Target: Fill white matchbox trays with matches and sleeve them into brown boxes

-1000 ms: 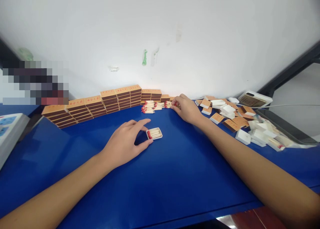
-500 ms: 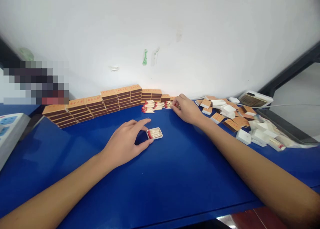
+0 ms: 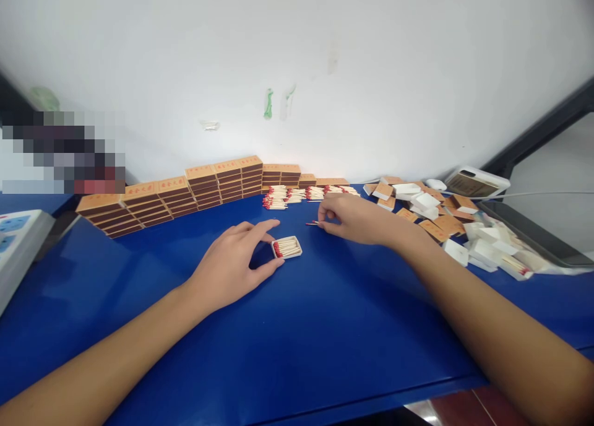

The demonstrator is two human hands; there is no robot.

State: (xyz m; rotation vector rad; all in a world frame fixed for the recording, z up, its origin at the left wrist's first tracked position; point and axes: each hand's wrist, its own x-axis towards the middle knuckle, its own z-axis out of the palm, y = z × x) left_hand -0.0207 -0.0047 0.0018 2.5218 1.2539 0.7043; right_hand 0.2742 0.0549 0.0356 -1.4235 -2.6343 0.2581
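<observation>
My left hand [image 3: 234, 259] rests on the blue table with its thumb and a finger against the left end of a small white matchbox tray [image 3: 301, 250]. Its index finger is stretched out above the tray. Red-headed matches [image 3: 288, 247] lie side by side inside. To the right and a little farther back, my right hand [image 3: 355, 218] pinches a match or two [image 3: 312, 223] between thumb and fingertips, red heads pointing left. Behind it, loose matches [image 3: 277, 197] lie in several small piles, partly hidden by my right hand.
Stacked matchboxes [image 3: 202, 187] line the wall from the left. On the right lie orange sleeves [image 3: 434, 231], white trays [image 3: 487, 252], a dark phone-like slab [image 3: 533, 234] and a white-edged device [image 3: 477, 183] with a cable. A white box with blue panels [image 3: 21, 246] stands far left.
My right hand has come toward me from the match piles, now with a match or two in its fingertips. My left hand and the tray have stayed in place.
</observation>
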